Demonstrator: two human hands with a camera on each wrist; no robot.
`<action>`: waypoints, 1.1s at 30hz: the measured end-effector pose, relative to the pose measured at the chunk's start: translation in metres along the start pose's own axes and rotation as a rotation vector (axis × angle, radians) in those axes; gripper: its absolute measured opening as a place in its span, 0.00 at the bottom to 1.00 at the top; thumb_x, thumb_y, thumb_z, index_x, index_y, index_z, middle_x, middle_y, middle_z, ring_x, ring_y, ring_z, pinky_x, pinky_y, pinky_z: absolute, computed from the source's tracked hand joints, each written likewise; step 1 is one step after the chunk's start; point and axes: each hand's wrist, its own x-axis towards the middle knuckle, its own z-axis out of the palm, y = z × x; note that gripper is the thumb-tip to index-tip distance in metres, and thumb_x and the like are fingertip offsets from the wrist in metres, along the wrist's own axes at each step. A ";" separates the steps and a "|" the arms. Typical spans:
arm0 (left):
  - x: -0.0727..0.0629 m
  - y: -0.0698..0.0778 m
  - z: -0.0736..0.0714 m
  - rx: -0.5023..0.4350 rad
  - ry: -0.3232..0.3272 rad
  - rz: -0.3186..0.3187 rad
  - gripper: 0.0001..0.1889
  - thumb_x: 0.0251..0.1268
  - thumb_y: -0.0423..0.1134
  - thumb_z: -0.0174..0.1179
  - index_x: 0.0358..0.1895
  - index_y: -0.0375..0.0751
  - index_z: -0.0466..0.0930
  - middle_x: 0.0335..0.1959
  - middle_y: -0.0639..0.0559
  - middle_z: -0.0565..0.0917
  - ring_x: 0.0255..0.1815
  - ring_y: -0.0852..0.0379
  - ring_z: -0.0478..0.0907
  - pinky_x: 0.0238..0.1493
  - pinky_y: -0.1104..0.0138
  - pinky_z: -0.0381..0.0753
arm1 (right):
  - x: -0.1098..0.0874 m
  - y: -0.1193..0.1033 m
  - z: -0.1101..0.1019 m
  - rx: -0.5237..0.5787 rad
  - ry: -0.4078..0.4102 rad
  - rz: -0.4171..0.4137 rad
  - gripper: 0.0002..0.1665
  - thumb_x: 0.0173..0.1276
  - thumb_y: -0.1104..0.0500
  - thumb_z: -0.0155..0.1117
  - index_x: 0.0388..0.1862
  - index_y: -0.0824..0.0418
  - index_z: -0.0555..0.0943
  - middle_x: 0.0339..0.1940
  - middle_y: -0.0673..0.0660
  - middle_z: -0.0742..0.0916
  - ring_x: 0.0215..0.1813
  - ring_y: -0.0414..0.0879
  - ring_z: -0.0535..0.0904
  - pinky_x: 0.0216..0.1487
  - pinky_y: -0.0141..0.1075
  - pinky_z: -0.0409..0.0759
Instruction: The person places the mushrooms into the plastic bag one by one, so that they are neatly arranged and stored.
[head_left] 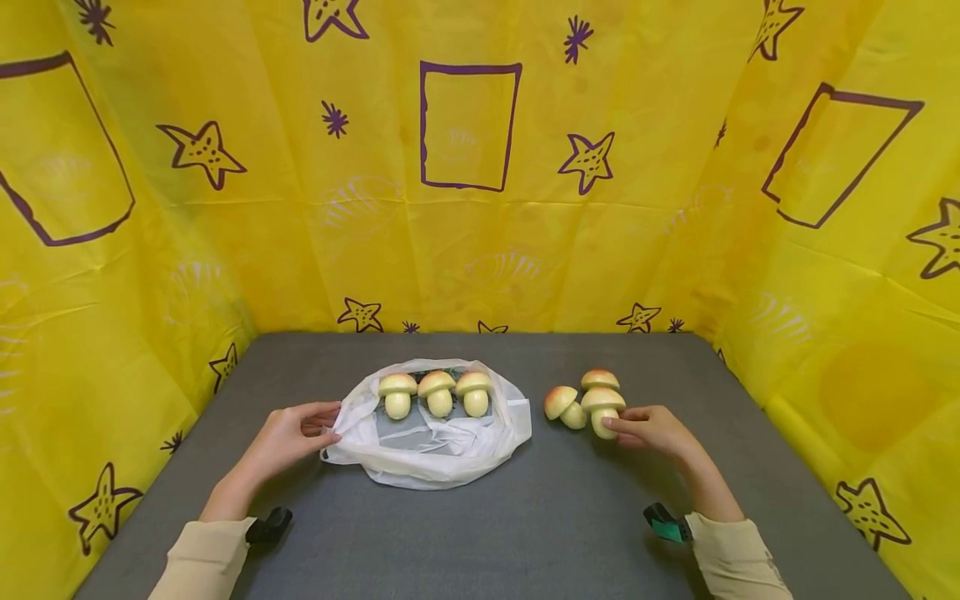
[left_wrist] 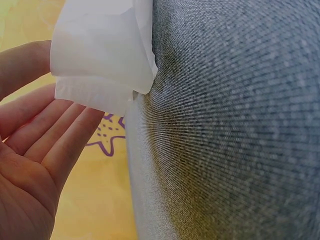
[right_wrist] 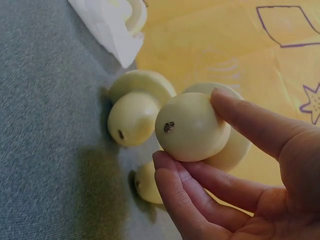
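Observation:
My right hand [head_left: 652, 432] pinches a toy mushroom [head_left: 603, 403] by its pale stem, thumb on one side and fingers on the other. Two more mushrooms lie close by: one tilted on its side [head_left: 564, 406], another [head_left: 601, 380] just behind the held one. At the left, my left hand [head_left: 288, 433] has its thumb and fingertips at the edge of a white plastic bag [head_left: 427, 471], and the left wrist view shows its fingers [left_wrist: 70, 135] against the bag's folded rim [left_wrist: 100, 55]. Three mushrooms [head_left: 437, 393] stand in a row within the bag's wide opening.
The grey table [head_left: 480, 542] carries everything. Yellow cloth walls [head_left: 480, 250] with purple star and frame drawings rise along its back and both sides. Dark straps sit at both wrists, below the sleeves.

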 end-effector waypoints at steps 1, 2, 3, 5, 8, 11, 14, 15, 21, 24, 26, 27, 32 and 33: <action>0.000 0.000 0.000 0.000 0.000 -0.002 0.25 0.52 0.43 0.70 0.55 0.38 0.80 0.44 0.45 0.86 0.42 0.52 0.84 0.42 0.63 0.84 | 0.000 -0.001 0.000 -0.002 -0.001 -0.002 0.37 0.64 0.50 0.66 0.57 0.80 0.71 0.47 0.65 0.85 0.47 0.55 0.85 0.49 0.42 0.83; 0.000 0.000 0.000 -0.001 0.000 -0.003 0.25 0.52 0.43 0.70 0.55 0.38 0.80 0.44 0.45 0.86 0.42 0.52 0.84 0.42 0.63 0.84 | 0.000 -0.003 0.000 -0.003 -0.005 -0.004 0.37 0.64 0.50 0.66 0.57 0.80 0.71 0.47 0.66 0.85 0.48 0.55 0.84 0.49 0.42 0.83; 0.000 -0.001 0.000 0.000 0.000 -0.004 0.25 0.52 0.43 0.70 0.55 0.38 0.80 0.44 0.45 0.86 0.42 0.52 0.84 0.42 0.63 0.84 | 0.000 -0.004 0.001 -0.001 -0.006 -0.004 0.37 0.64 0.50 0.66 0.58 0.81 0.71 0.48 0.67 0.85 0.48 0.55 0.84 0.49 0.42 0.83; 0.000 -0.001 0.000 0.004 0.001 -0.004 0.26 0.52 0.44 0.70 0.55 0.38 0.80 0.44 0.45 0.86 0.42 0.52 0.84 0.42 0.63 0.84 | 0.000 -0.007 0.001 -0.003 -0.007 -0.005 0.39 0.64 0.50 0.66 0.59 0.81 0.70 0.49 0.68 0.84 0.48 0.54 0.84 0.49 0.42 0.83; 0.001 0.000 0.000 0.005 0.002 -0.003 0.26 0.52 0.44 0.70 0.55 0.38 0.80 0.44 0.46 0.86 0.42 0.52 0.84 0.42 0.64 0.84 | 0.001 -0.011 0.001 -0.005 -0.013 -0.012 0.39 0.64 0.49 0.66 0.59 0.81 0.69 0.51 0.70 0.83 0.48 0.55 0.84 0.51 0.43 0.82; 0.001 0.000 -0.001 0.004 0.000 -0.004 0.26 0.53 0.43 0.70 0.55 0.38 0.80 0.44 0.45 0.86 0.42 0.52 0.84 0.42 0.64 0.84 | 0.002 -0.015 0.001 -0.005 -0.022 -0.023 0.39 0.64 0.49 0.65 0.59 0.81 0.70 0.51 0.70 0.83 0.49 0.56 0.84 0.52 0.45 0.82; 0.001 0.001 -0.001 0.006 -0.003 -0.006 0.26 0.53 0.43 0.70 0.55 0.37 0.79 0.43 0.46 0.86 0.41 0.52 0.84 0.42 0.64 0.84 | 0.003 -0.019 0.002 -0.011 -0.035 -0.036 0.39 0.64 0.49 0.65 0.59 0.81 0.69 0.52 0.70 0.82 0.50 0.57 0.83 0.52 0.45 0.81; 0.001 0.001 -0.002 0.008 -0.004 -0.005 0.26 0.53 0.43 0.70 0.55 0.37 0.79 0.43 0.46 0.86 0.41 0.52 0.84 0.42 0.64 0.84 | 0.003 -0.020 0.003 -0.011 -0.038 -0.037 0.39 0.64 0.49 0.65 0.59 0.81 0.69 0.52 0.70 0.82 0.50 0.57 0.83 0.53 0.46 0.81; 0.000 0.002 -0.002 0.007 -0.004 -0.003 0.26 0.53 0.42 0.70 0.56 0.37 0.79 0.42 0.47 0.87 0.41 0.53 0.84 0.42 0.66 0.84 | 0.004 -0.028 0.006 -0.018 -0.045 -0.052 0.39 0.65 0.49 0.64 0.60 0.81 0.69 0.52 0.71 0.82 0.49 0.56 0.84 0.53 0.46 0.81; 0.000 0.003 -0.002 -0.002 -0.003 0.000 0.26 0.53 0.42 0.70 0.56 0.37 0.79 0.43 0.47 0.87 0.41 0.53 0.85 0.42 0.66 0.84 | 0.005 -0.032 0.008 -0.022 -0.051 -0.061 0.37 0.64 0.49 0.65 0.59 0.79 0.71 0.50 0.68 0.84 0.48 0.55 0.84 0.52 0.45 0.81; 0.000 0.003 -0.003 -0.005 -0.002 0.002 0.26 0.53 0.42 0.70 0.56 0.37 0.79 0.43 0.47 0.87 0.41 0.53 0.85 0.42 0.66 0.84 | 0.006 -0.034 0.009 -0.028 -0.058 -0.069 0.37 0.64 0.48 0.65 0.58 0.78 0.71 0.50 0.68 0.84 0.47 0.54 0.85 0.52 0.43 0.82; 0.000 0.003 -0.003 -0.008 -0.002 0.001 0.26 0.53 0.42 0.70 0.56 0.37 0.79 0.43 0.47 0.87 0.41 0.53 0.85 0.42 0.66 0.84 | 0.007 -0.036 0.010 -0.027 -0.060 -0.072 0.37 0.64 0.49 0.65 0.58 0.79 0.71 0.51 0.69 0.83 0.47 0.54 0.84 0.51 0.43 0.82; -0.001 0.005 -0.003 -0.011 -0.005 -0.001 0.26 0.53 0.41 0.70 0.55 0.36 0.79 0.43 0.46 0.87 0.41 0.52 0.85 0.42 0.65 0.84 | 0.010 -0.040 0.013 -0.028 -0.065 -0.087 0.42 0.64 0.48 0.65 0.62 0.81 0.67 0.59 0.76 0.76 0.50 0.57 0.83 0.51 0.41 0.82; -0.001 0.005 -0.004 -0.013 -0.004 -0.003 0.26 0.53 0.41 0.70 0.55 0.36 0.79 0.43 0.46 0.87 0.41 0.52 0.85 0.42 0.65 0.84 | 0.011 -0.041 0.014 -0.025 -0.065 -0.089 0.42 0.64 0.49 0.65 0.62 0.81 0.66 0.60 0.77 0.74 0.50 0.58 0.83 0.51 0.41 0.82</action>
